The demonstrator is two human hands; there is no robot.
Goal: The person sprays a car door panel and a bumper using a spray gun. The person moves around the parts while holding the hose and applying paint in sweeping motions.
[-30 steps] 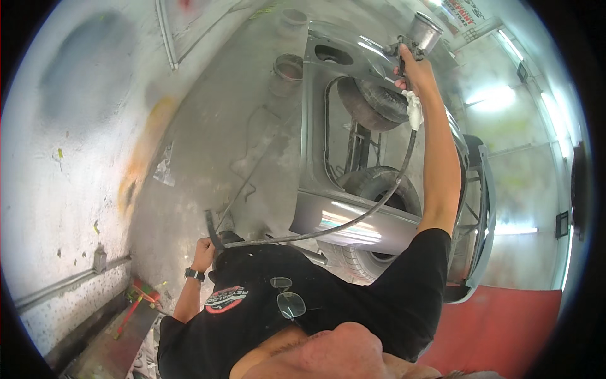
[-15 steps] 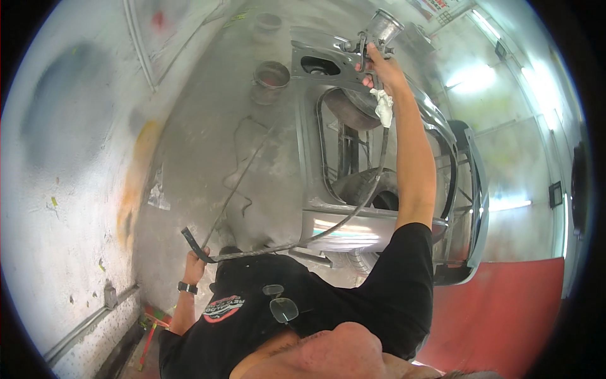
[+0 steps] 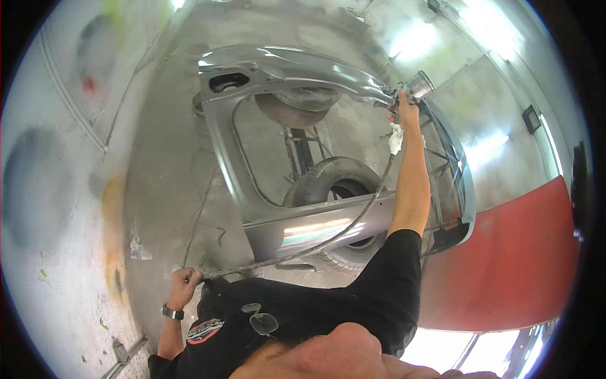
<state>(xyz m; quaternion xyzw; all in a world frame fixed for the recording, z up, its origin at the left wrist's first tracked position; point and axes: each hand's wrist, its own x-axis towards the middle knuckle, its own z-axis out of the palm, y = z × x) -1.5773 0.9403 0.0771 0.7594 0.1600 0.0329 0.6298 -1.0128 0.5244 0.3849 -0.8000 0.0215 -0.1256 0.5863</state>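
My right hand [image 3: 407,112], arm stretched out, is closed round a spray gun [image 3: 421,86] with a metal cup on top. The gun is close to the far right part of a glossy grey car body side panel [image 3: 222,142], which has a large door opening. White wrapping [image 3: 396,139] is bunched below the gun's handle. From there an air hose [image 3: 319,246] curves down across the panel to my left hand [image 3: 183,285], which is closed round it low on the left. Whether gun and panel touch, I cannot tell.
Tyres [image 3: 338,174] and a dark metal stand [image 3: 305,146] show through the panel's opening. A red panel [image 3: 511,259] is on the right. Paint-stained walls [image 3: 57,221] and bright lamps [image 3: 413,41] surround the work. A thin line [image 3: 201,215] runs along the floor at left.
My view has turned, so the panel sits further left. My right hand has carried the spray gun rightward along the panel's far edge. The black hose length above my left hand no longer shows.
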